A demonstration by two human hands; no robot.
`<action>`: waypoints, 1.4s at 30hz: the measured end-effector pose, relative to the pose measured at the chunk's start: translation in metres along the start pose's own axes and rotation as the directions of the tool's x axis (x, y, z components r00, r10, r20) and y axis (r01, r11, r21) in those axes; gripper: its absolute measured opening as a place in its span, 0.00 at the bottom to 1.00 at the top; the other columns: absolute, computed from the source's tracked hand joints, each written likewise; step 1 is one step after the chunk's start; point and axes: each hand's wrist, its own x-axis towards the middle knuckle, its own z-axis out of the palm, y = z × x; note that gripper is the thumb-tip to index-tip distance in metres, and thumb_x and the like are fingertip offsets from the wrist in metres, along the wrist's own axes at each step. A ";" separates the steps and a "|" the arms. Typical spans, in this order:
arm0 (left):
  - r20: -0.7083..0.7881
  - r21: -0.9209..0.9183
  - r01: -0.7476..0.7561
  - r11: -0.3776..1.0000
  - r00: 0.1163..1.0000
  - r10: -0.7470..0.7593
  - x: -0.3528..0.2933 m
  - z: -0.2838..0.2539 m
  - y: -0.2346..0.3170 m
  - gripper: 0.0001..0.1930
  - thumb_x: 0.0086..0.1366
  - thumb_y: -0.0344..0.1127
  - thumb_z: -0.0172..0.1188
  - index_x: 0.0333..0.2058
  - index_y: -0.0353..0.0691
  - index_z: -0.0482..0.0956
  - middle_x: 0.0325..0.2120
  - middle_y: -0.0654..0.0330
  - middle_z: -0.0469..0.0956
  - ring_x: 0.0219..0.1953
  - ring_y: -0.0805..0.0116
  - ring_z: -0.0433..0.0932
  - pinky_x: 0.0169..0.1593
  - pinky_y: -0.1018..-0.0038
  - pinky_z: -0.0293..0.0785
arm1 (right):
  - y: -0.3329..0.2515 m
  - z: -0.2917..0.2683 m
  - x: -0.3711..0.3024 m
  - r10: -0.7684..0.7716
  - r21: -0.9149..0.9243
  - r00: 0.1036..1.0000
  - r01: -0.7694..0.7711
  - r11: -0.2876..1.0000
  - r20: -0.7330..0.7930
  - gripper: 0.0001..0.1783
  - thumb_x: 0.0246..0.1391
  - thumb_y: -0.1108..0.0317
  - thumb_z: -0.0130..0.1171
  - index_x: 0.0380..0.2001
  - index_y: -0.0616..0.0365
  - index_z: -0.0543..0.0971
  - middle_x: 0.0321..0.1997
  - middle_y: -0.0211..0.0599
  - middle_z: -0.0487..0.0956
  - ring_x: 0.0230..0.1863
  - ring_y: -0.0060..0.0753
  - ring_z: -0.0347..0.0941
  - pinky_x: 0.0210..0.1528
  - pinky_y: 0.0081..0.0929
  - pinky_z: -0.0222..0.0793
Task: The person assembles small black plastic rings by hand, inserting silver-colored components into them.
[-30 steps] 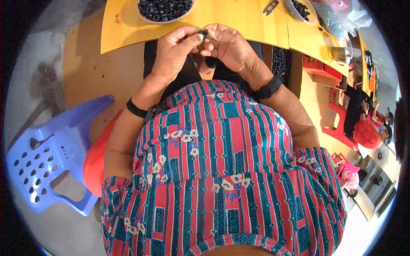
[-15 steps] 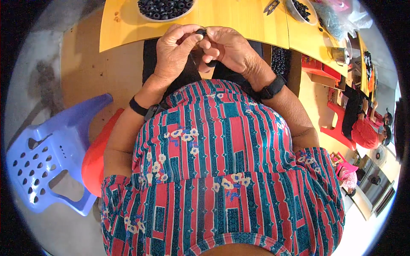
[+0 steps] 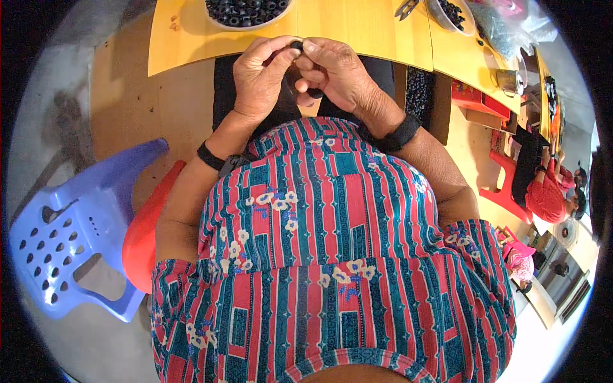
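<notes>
In front of my belly, near the table's edge, both hands meet at a small round black rubber-like part (image 3: 297, 46). My left hand (image 3: 257, 82) pinches it between thumb and forefinger. My right hand (image 3: 341, 71) grips its right side with thumb and forefinger, hiding some of it. A second small black piece (image 3: 315, 93) sits against the curled lower fingers of my right hand. Just beyond my hands, a pale bowl (image 3: 246, 29) on the yellow table (image 3: 345, 22) is filled with black ring-shaped parts (image 3: 246, 9).
Small snips (image 3: 407, 9) lie right of the bowl, before another bowl (image 3: 471, 27) of black parts. A metal cup (image 3: 509, 81) stands farther right. Below the table is a container of black pieces (image 3: 419, 89). A blue plastic chair (image 3: 83, 230) is at left; people in red (image 3: 546, 195) sit at right.
The pinched black part and my fingertips have shifted slightly left and up. My right thumb has tilted over the part's edge. Both hands keep their hold.
</notes>
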 end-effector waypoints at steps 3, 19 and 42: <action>0.008 -0.151 0.084 0.985 0.996 -0.083 -0.003 0.002 -0.002 0.09 0.57 0.29 0.61 0.38 0.36 0.79 0.29 0.63 0.77 0.32 0.78 0.75 0.38 0.82 0.71 | 0.002 -0.005 0.001 -0.030 -0.015 0.999 0.030 0.999 0.045 0.14 0.61 0.62 0.42 0.29 0.62 0.69 0.19 0.24 0.61 0.15 0.16 0.54 0.30 0.24 0.74; 0.414 -0.173 0.270 0.947 0.892 -0.179 -0.008 -0.006 0.009 0.18 0.68 0.42 0.46 0.46 0.31 0.68 0.28 0.63 0.74 0.28 0.79 0.74 0.33 0.82 0.73 | 0.007 -0.004 -0.006 -0.300 -0.779 0.943 0.297 0.553 0.147 0.14 0.57 0.67 0.44 0.42 0.66 0.71 0.29 0.50 0.76 0.27 0.42 0.76 0.32 0.33 0.72; 0.374 -0.195 0.435 0.879 0.861 -0.344 -0.006 -0.002 0.020 0.13 0.67 0.36 0.45 0.44 0.33 0.68 0.26 0.59 0.73 0.26 0.76 0.70 0.31 0.79 0.70 | -0.001 -0.002 -0.005 -0.010 -0.260 1.000 0.009 0.966 -0.004 0.15 0.61 0.61 0.41 0.35 0.63 0.71 0.22 0.37 0.72 0.20 0.35 0.74 0.22 0.28 0.72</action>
